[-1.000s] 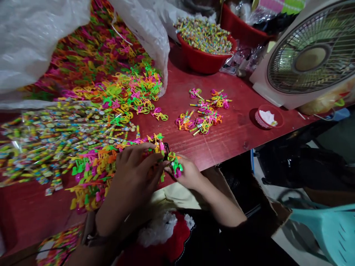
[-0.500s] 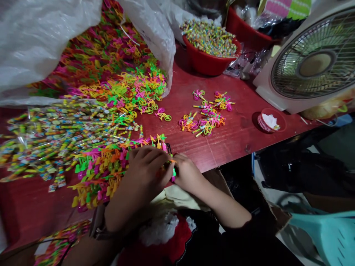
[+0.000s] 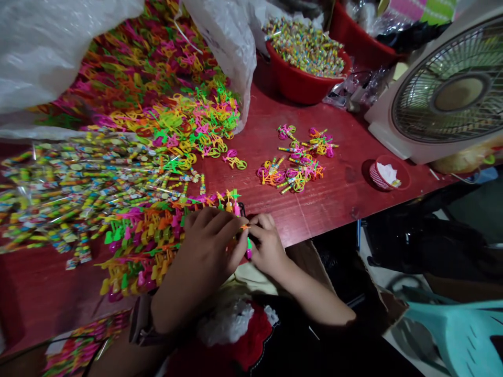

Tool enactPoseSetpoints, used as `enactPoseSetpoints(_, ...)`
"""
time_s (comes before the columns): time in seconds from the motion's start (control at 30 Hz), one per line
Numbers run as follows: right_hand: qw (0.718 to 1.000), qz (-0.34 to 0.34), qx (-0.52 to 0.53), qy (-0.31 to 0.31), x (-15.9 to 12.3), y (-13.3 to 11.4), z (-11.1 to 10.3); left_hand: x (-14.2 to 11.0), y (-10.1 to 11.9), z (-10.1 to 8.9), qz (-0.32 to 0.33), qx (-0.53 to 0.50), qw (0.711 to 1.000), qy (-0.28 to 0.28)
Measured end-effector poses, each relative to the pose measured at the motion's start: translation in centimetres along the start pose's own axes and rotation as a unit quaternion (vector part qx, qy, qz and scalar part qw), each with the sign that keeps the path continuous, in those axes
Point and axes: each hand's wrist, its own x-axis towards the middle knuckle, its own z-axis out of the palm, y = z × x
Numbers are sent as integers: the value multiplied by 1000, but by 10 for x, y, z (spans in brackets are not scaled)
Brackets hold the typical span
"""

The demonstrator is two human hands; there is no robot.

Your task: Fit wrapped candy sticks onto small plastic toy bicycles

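Observation:
My left hand point(image 3: 212, 241), back up, has its fingers curled over the right end of the rows of colourful plastic toy pieces point(image 3: 145, 225). Close against it, my right hand point(image 3: 269, 246) pinches with thumb and forefinger. A small orange plastic piece point(image 3: 245, 227) shows between the fingertips of both hands. Just below it, a green and pink plastic piece point(image 3: 249, 248) sticks out by the right thumb. A bit of black frame point(image 3: 242, 209) shows behind the fingers. The left fingertips are partly hidden by the hand itself.
Wrapped candy sticks point(image 3: 78, 183) are heaped at left, beside loose toy pieces point(image 3: 204, 125) spilling from a plastic bag point(image 3: 236, 57). Toys with candy sticks point(image 3: 301, 162) lie mid-table. Further off stand a red basin point(image 3: 302, 89), a small basket point(image 3: 379, 178) and a fan point(image 3: 408, 141).
The right hand has turned slightly, showing more of its thumb and forefinger at the orange piece. The whole view has shifted a little; the hands stay close together.

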Motion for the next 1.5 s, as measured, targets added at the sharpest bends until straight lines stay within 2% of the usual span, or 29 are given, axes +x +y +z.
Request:
enactPoseSetpoints(0.13, 998, -6, -64, -14, -3, -3, 4, 0, -1, 0, -3, -19, 1000, 0)
enactPoseSetpoints(0.27, 993, -11, -96, -69, 1, -5, 0, -2, -2, 0, -2, -31, 999, 9)
enactPoseSetpoints(0.37, 983, -28, -38, -176, 24, -1, -24, -4, -3, 0, -4, -41, 999, 27)
enactPoseSetpoints(0.43, 978, -46, -28, -203, 52, 7, -48, -6, -4, 2, -5, -49, 998, 34)
enactPoseSetpoints(0.5, 986, -49, -114, -110, 85, 19, -72, -7, -4, 3, 1, -52, 998, 43)
enactPoseSetpoints(0.57, 970, -37, -240, -23, 114, 33, -89, -9, -5, 4, 2, -52, 997, 56)
enactPoseSetpoints(0.67, 934, -32, -354, -35, 140, 52, -98, -12, -7, 2, -13, -66, 996, 63)
enactPoseSetpoints(0.77, 917, -64, -389, -63, 147, 63, -101, -15, -11, -4, -17, -82, 996, 31)
enactPoseSetpoints(0.87, 923, -81, -369, -72, 149, 70, -112, -17, -14, -9, -1, -83, 997, 1)
enactPoseSetpoints(0.97, 951, -61, -301, -36, 143, 69, -122, -16, -14, -12, 7, -72, 997, -22)
enactPoseSetpoints(1.03, 977, -34, -210, 8, 128, 61, -115, -16, -13, -13, 6, -69, 997, -25)
enactPoseSetpoints(1.1, 998, -4, -65, 21, 106, 49, -94, -14, -11, -13, 5, -69, 997, -26)
enactPoseSetpoints(1.17, 996, 21, 89, -13, 82, 37, -61, -13, -9, -13, 2, -65, 997, -32)
enactPoseSetpoints(1.23, 986, 37, 158, -28, 64, 28, -30, -12, -8, -13, -2, -61, 998, -35)
enactPoseSetpoints(1.33, 991, 16, 124, -39, 53, 22, -5, -11, -8, -13, -3, -65, 997, -34)
enactPoseSetpoints(1.5, 996, -42, 16, -80, 55, 15, -11, -11, -9, -14, -4, -63, 997, -42)
